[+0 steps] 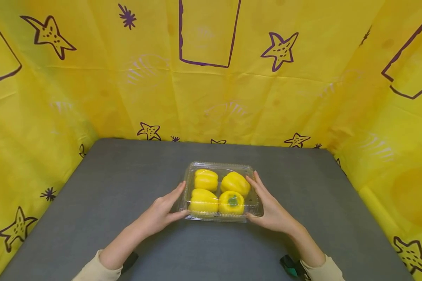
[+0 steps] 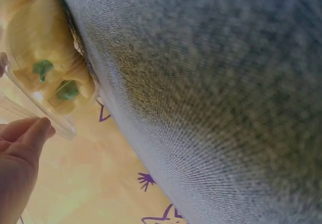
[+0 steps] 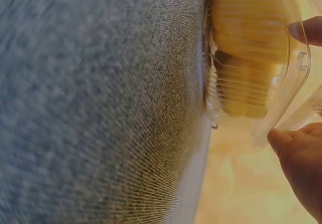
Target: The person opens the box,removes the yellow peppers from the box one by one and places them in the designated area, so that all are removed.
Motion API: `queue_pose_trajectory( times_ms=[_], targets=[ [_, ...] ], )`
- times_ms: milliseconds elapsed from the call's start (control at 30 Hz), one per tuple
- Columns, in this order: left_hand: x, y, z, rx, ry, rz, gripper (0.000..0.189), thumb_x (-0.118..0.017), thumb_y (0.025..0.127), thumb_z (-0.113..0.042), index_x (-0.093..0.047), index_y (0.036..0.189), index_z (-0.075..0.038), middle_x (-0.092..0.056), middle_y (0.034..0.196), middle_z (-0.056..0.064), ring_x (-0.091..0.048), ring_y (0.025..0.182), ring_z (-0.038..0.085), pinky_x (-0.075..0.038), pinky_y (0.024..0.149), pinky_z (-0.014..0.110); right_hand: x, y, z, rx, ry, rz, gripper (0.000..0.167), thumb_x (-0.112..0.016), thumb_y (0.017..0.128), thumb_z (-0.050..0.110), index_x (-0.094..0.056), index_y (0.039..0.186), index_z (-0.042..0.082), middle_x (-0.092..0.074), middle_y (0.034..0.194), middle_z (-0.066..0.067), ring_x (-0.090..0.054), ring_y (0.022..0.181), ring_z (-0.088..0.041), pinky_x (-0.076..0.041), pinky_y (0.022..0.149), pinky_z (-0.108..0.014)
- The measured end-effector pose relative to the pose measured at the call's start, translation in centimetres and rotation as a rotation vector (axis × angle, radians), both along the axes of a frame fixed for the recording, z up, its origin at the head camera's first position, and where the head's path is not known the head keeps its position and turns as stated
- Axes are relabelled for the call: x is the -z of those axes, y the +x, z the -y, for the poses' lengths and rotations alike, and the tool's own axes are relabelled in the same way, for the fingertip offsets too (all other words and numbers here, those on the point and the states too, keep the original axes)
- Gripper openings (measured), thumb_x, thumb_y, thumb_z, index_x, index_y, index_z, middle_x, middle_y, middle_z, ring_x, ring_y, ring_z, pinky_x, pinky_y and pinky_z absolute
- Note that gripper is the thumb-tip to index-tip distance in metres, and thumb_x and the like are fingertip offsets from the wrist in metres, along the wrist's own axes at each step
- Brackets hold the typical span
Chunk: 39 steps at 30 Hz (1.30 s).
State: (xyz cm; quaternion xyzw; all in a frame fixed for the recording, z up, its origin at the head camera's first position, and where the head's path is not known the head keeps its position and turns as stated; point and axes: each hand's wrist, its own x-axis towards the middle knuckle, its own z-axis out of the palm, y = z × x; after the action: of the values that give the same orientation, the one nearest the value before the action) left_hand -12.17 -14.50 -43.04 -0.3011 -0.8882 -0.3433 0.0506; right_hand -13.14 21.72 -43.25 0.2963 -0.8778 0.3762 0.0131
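Observation:
A clear plastic clamshell container point(image 1: 216, 218) sits on the grey table in the head view, with several yellow bell peppers point(image 1: 206, 180) inside. One pepper shows its green stem toward the front. My left hand point(image 1: 161, 210) grips the container's left side, thumb at the front corner and fingers along the side. On the opposite side my right hand point(image 1: 272, 212) holds it the same way. In the left wrist view, the left fingers point(image 2: 43, 129) pinch the clear rim. The right wrist view shows right-hand fingertips point(image 3: 276, 137) at the rim beside the peppers point(image 3: 246, 27).
The grey table point(image 1: 126, 168) runs back to yellow cloth walls point(image 1: 214, 93) printed with purple starfish and outlines. These walls enclose the table at the back, left and right. Dark wrist straps point(image 1: 290, 265) show below the forearms, near beige sleeves point(image 1: 98, 269).

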Motion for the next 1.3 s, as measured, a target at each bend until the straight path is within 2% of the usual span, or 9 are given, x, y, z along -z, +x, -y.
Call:
queue_pose_trajectory(
  times_ms=[167,333,533,667,733,900,1033,1167,1300],
  targets=[
    [-0.4,0.1,0.0,-0.020,-0.008,0.051,0.093,-0.078,0.084,-0.032,-0.023,0.155,-0.004,-0.027,0.156,0.017,-0.038,0.136,0.034,-0.039,0.102,0.050,-0.3,0.2,-0.2,0.032,0.023,-0.034,0.109,-0.085,0.073,0.015,-0.016,0.157,0.017,0.003,0.163,-0.013,-0.019,0.143,-0.041,-0.040,0.098,-0.061],
    [-0.7,0.0,-0.1,-0.019,-0.020,0.103,0.100,-0.075,0.085,-0.041,-0.013,0.158,-0.012,-0.012,0.162,0.005,-0.033,0.139,0.029,-0.037,0.105,0.050,-0.9,0.2,-0.5,0.060,0.012,-0.058,0.098,-0.082,0.078,0.023,-0.024,0.156,0.016,-0.002,0.163,-0.008,-0.023,0.142,-0.041,-0.037,0.097,-0.066],
    [-0.8,-0.5,-0.3,-0.034,0.000,0.247,0.115,-0.072,0.080,-0.057,0.009,0.156,-0.025,0.004,0.163,-0.003,-0.018,0.145,0.024,-0.027,0.111,0.051,-1.6,-0.3,-0.6,0.090,-0.033,-0.085,0.086,-0.081,0.081,0.024,-0.034,0.152,0.015,-0.015,0.163,-0.005,-0.027,0.142,-0.035,-0.036,0.099,-0.064],
    [-0.8,-0.9,-0.4,-0.028,0.027,0.324,0.120,-0.074,0.080,-0.054,0.017,0.153,-0.029,0.012,0.162,-0.004,-0.009,0.147,0.023,-0.021,0.113,0.052,-2.1,-0.8,-0.4,0.105,-0.072,-0.067,0.080,-0.080,0.082,0.024,-0.037,0.150,0.019,-0.022,0.161,-0.004,-0.028,0.143,-0.030,-0.034,0.102,-0.063],
    [-0.8,-1.1,-0.5,-0.021,0.035,0.350,0.122,-0.076,0.080,-0.052,0.020,0.152,-0.029,0.016,0.161,-0.004,-0.006,0.147,0.023,-0.019,0.114,0.052,-3.2,-0.7,0.1,0.109,-0.104,-0.044,0.076,-0.079,0.083,0.019,-0.040,0.148,0.016,-0.025,0.159,-0.007,-0.029,0.142,-0.032,-0.032,0.103,-0.063],
    [-0.3,-2.0,-0.5,0.026,0.056,0.330,0.128,-0.079,0.078,-0.048,0.021,0.153,-0.024,0.017,0.161,0.003,-0.004,0.147,0.029,-0.017,0.113,0.055,-5.8,-0.7,0.9,0.090,-0.195,-0.012,0.067,-0.076,0.083,0.002,-0.044,0.141,-0.001,-0.033,0.153,-0.017,-0.030,0.140,-0.038,-0.030,0.106,-0.062],
    [-0.1,-2.7,-0.6,0.062,0.037,0.318,0.126,-0.081,0.077,-0.047,0.013,0.156,-0.015,0.011,0.162,0.010,-0.001,0.147,0.030,-0.015,0.114,0.055,-4.9,-2.4,0.5,0.080,-0.259,0.024,0.063,-0.070,0.088,0.002,-0.042,0.145,0.004,-0.037,0.152,-0.013,-0.033,0.139,-0.031,-0.041,0.101,-0.054],
    [-0.2,-3.3,-0.7,0.072,-0.033,0.333,0.126,-0.079,0.076,-0.053,0.007,0.156,-0.009,0.011,0.162,0.009,0.007,0.147,0.028,-0.011,0.115,0.055,-3.8,-4.2,0.1,0.096,-0.345,0.110,0.057,-0.062,0.095,0.007,-0.040,0.148,0.012,-0.039,0.151,-0.008,-0.043,0.131,-0.029,-0.049,0.092,-0.043],
    [-0.2,-3.7,-1.1,0.067,-0.102,0.288,0.128,-0.077,0.074,-0.060,0.005,0.156,-0.008,0.011,0.162,0.008,0.011,0.147,0.027,-0.007,0.116,0.054,-3.7,-5.3,0.3,0.166,-0.449,0.216,0.055,-0.060,0.098,0.013,-0.039,0.148,0.009,-0.039,0.150,-0.010,-0.046,0.127,-0.038,-0.041,0.101,-0.050]
  ],
)
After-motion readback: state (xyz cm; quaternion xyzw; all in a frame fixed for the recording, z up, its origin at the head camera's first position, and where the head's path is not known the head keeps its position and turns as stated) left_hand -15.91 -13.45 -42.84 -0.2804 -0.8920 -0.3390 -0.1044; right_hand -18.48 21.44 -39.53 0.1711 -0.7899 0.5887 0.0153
